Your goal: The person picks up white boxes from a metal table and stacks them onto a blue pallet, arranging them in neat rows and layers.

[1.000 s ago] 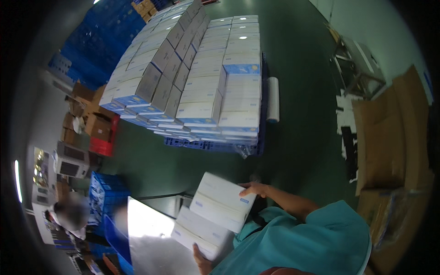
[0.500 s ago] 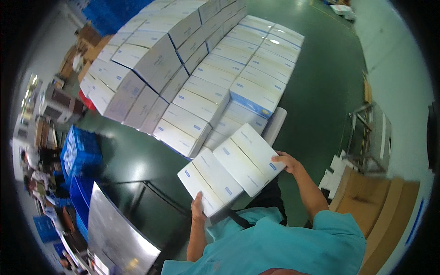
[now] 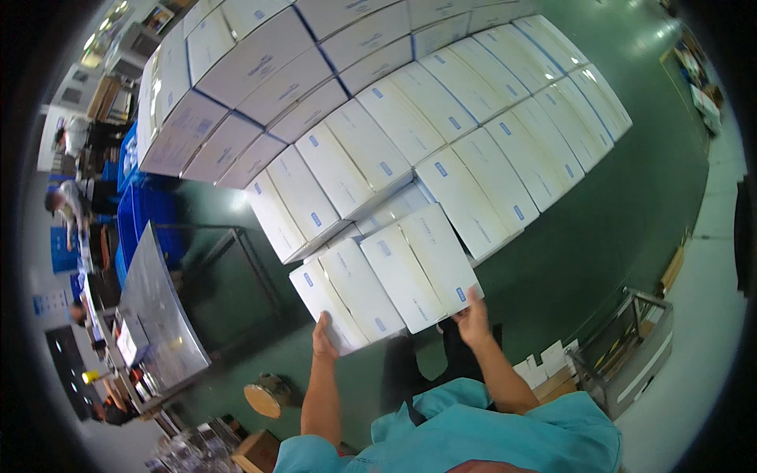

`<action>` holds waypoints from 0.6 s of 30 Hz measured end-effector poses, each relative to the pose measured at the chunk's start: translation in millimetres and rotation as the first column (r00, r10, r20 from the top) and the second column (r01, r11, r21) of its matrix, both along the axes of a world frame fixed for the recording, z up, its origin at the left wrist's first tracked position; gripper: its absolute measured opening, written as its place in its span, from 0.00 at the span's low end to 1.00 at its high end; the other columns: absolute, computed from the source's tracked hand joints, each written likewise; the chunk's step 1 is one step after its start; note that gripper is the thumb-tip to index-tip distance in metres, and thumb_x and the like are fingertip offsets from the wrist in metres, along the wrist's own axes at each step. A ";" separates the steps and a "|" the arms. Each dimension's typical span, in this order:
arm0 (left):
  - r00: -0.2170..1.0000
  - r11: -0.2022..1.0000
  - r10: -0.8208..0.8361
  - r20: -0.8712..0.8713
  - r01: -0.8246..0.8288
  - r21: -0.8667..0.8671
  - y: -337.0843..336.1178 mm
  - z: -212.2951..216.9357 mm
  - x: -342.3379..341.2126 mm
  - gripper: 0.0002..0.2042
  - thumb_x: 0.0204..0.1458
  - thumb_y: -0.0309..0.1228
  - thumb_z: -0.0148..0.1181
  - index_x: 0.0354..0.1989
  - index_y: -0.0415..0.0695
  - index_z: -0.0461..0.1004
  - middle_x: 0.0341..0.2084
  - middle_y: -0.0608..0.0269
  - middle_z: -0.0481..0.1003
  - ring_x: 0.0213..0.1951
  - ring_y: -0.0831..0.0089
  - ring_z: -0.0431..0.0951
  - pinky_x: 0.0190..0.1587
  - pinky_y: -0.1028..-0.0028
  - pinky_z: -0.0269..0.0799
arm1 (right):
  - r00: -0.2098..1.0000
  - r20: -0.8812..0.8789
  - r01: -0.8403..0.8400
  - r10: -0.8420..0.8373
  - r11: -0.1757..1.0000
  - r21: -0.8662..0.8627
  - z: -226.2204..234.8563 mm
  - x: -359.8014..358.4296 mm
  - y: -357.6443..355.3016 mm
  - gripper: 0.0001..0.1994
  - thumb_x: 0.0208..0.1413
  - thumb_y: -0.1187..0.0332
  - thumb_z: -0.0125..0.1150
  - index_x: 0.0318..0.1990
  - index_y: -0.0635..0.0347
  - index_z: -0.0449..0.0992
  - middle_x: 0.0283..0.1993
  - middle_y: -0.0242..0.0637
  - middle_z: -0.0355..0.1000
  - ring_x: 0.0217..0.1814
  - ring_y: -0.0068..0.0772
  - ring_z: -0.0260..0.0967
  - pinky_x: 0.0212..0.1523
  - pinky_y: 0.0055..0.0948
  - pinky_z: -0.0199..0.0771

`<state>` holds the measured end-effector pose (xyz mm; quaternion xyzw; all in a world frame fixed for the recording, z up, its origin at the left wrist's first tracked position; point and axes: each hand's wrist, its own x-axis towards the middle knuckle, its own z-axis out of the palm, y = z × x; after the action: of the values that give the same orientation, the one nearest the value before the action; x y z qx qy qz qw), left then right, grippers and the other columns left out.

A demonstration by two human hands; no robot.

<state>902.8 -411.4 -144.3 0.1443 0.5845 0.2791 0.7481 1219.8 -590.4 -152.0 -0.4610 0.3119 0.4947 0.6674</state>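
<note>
Two white cartons with small blue labels and a taped seam across the top are held side by side in front of me. My left hand (image 3: 323, 337) is closed on the near left edge of the left carton (image 3: 345, 296), thumb on top. My right hand (image 3: 472, 318) grips the near right corner of the right carton (image 3: 420, 266). The right carton sits slightly farther forward. Their far edges are close to a low spot in the stack of similar white cartons (image 3: 482, 185); whether they touch it is unclear. My fingers underneath are hidden.
Taller rows of cartons (image 3: 260, 67) rise at the back left. A metal table (image 3: 169, 315) and a blue bin (image 3: 150, 225) stand left, with people (image 3: 72, 201) beyond. A round wooden-topped stool (image 3: 262, 400) is low left. At right stands a metal frame (image 3: 643, 359) near the wall.
My view has turned, and the stack now appears nearer. The two held cartons have come closer to the low spot in the stack, both hands still on them.
</note>
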 end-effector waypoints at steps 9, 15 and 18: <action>0.998 0.999 0.046 0.040 -0.047 0.007 31.0 0.8 24.9 0.26 0.52 0.45 0.54 0.55 0.40 0.63 0.49 0.61 0.68 0.51 0.65 0.66 0.56 0.66 0.58 | 0.964 0.188 -0.201 0.185 0.977 0.069 16.1 8.5 75.0 0.27 0.50 0.63 0.63 0.56 0.58 0.59 0.49 0.39 0.65 0.48 0.39 0.68 0.36 0.42 0.76; 0.998 0.999 -0.038 0.058 0.037 0.020 37.2 3.2 20.1 0.29 0.53 0.45 0.54 0.58 0.39 0.59 0.50 0.59 0.67 0.51 0.65 0.66 0.55 0.66 0.59 | 0.928 0.254 -0.289 0.274 0.957 0.023 22.4 10.9 89.1 0.28 0.49 0.57 0.63 0.54 0.58 0.60 0.48 0.38 0.66 0.49 0.39 0.67 0.39 0.46 0.74; 0.994 0.993 -0.101 0.039 0.098 0.068 38.3 -0.3 14.7 0.29 0.54 0.42 0.54 0.60 0.40 0.55 0.50 0.58 0.66 0.51 0.66 0.66 0.54 0.67 0.60 | 0.917 0.220 -0.339 0.334 0.941 -0.018 17.3 11.3 83.2 0.28 0.51 0.54 0.60 0.55 0.59 0.60 0.51 0.40 0.64 0.55 0.42 0.62 0.48 0.51 0.67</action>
<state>917.5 -373.0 -144.6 0.1919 0.5511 0.2635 0.7682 1231.1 -507.2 -134.7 -0.5526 0.1474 0.5512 0.6075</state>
